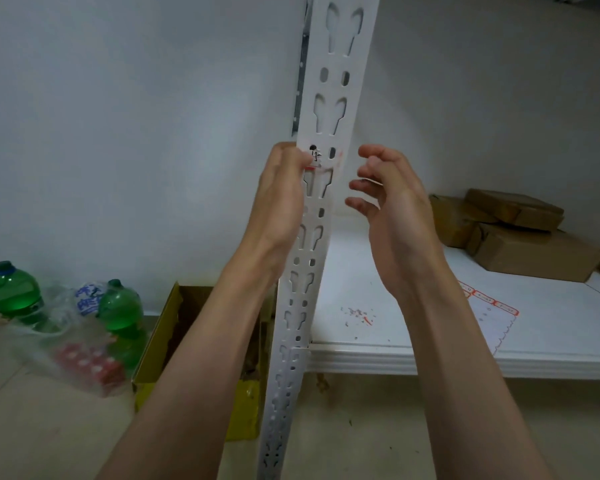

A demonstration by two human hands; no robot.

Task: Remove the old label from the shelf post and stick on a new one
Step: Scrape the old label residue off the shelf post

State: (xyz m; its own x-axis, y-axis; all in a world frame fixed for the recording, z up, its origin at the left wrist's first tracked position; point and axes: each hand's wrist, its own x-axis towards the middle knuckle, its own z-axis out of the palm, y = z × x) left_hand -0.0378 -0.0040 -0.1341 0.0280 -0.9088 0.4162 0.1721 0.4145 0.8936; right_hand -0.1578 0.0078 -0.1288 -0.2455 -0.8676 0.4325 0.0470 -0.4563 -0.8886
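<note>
A white slotted shelf post (336, 81) runs upright through the middle of the view. A torn remnant of an old label (315, 158), white with black marks and a red edge, clings to the post at hand height, with faint red smears beside it. My left hand (283, 188) grips the post's left edge, its fingertips pressed on the label remnant. Just right of the post, my right hand (385, 192) hovers with its fingers apart, holding nothing. A sheet of red-bordered labels (489, 311) lies on the white shelf (430, 355), partly behind my right forearm.
Small label scraps (359, 315) litter the shelf board. Brown cardboard parcels (520, 233) sit at the shelf's back right. On the floor to the left are a yellow box (160, 344), two green bottles (118, 306) and a plastic bag with a red pack (90, 367).
</note>
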